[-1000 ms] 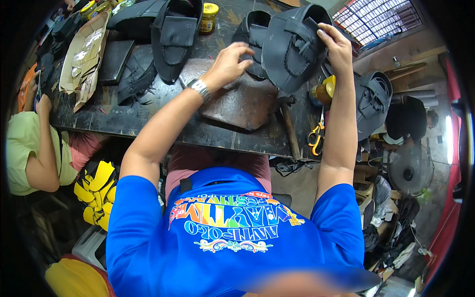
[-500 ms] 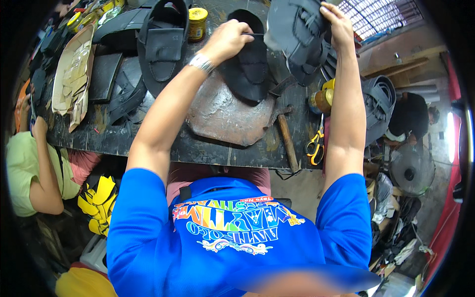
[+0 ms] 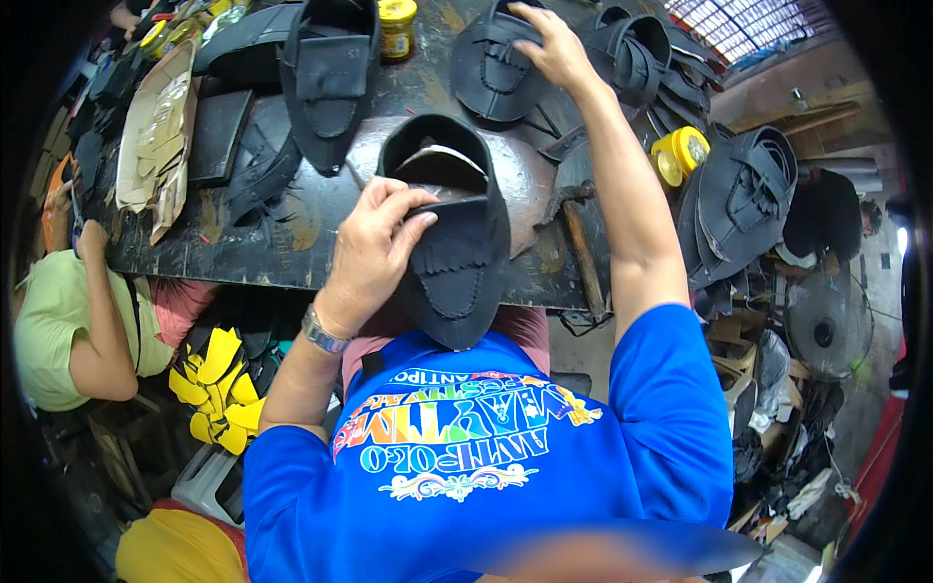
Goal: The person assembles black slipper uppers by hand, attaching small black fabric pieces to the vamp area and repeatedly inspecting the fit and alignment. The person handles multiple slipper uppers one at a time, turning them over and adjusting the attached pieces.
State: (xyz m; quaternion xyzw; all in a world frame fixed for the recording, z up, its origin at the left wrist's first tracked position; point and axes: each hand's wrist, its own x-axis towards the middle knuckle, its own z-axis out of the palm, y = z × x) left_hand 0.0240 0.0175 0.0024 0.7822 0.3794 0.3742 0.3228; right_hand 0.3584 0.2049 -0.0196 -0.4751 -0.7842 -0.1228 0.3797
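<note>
My left hand (image 3: 381, 238) pinches the upper edge of a black shoe upper's (image 3: 452, 291) vamp between thumb and fingers. This upper has a stitched toe seam and hangs over the table's front edge, toe toward me, its light lining showing in the opening. Farther off, my right hand (image 3: 556, 47) has its fingers spread over a second black shoe upper (image 3: 494, 80), which rests on the table; the fingertips are at its rim. Behind the nearer upper lies a worn, dark slab (image 3: 520, 185). A wooden-handled hammer (image 3: 583, 257) is to its right.
Another black upper (image 3: 332, 87) stands left, near a yellow-lidded jar (image 3: 397, 29) and a carton tray (image 3: 154, 146) of scraps. Stacked uppers (image 3: 739, 199) and a yellow jar (image 3: 680, 155) are at the right. A co-worker's arm (image 3: 102, 335) is at far left.
My left hand has drawn the nearer shoe upper toward me, over the table edge. My right hand has moved left, and the upper it held up now rests on the table with its fingers spread.
</note>
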